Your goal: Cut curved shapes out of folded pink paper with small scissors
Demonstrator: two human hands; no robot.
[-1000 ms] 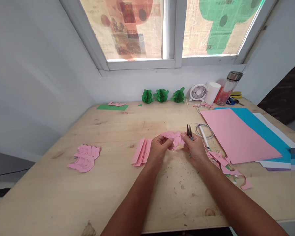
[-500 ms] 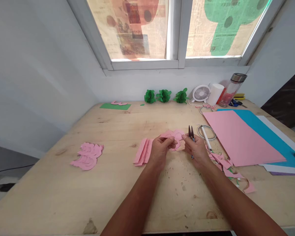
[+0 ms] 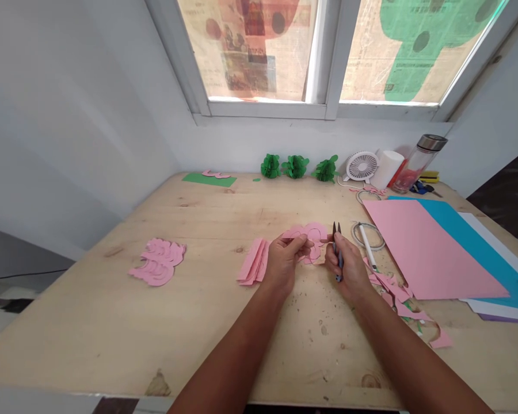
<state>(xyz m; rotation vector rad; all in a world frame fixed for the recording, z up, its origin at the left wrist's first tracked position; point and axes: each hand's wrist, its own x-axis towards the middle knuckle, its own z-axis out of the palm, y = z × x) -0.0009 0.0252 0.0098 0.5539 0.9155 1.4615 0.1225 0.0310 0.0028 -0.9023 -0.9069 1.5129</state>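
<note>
Pinched in the fingers of my left hand (image 3: 285,259) is a pink paper cutout (image 3: 316,231) with rounded lobes and drawn curved lines. My right hand (image 3: 349,265) is closed around small scissors (image 3: 339,260), their dark blades pointing away from me and slightly apart. The blades are just right of the cutout; I cannot tell whether the right fingers touch its edge. Beside my left wrist lie folded pink paper strips (image 3: 254,261), partly hidden by the hand. Farther left on the wooden table (image 3: 207,322) is a pile of scalloped pink cutouts (image 3: 159,261).
Pink scraps (image 3: 395,290) and a white pen (image 3: 368,247) on a wire ring lie right of my hand. Pink sheets (image 3: 431,247) overlap blue sheets (image 3: 446,215). Along the wall stand green paper shapes (image 3: 296,167), a small fan (image 3: 361,167) and a glass bottle (image 3: 418,164).
My right fingers have drawn back from the cutout's edge, and the thumb now lies along the scissors. My left hand keeps its pinch. The view has shifted slightly.
</note>
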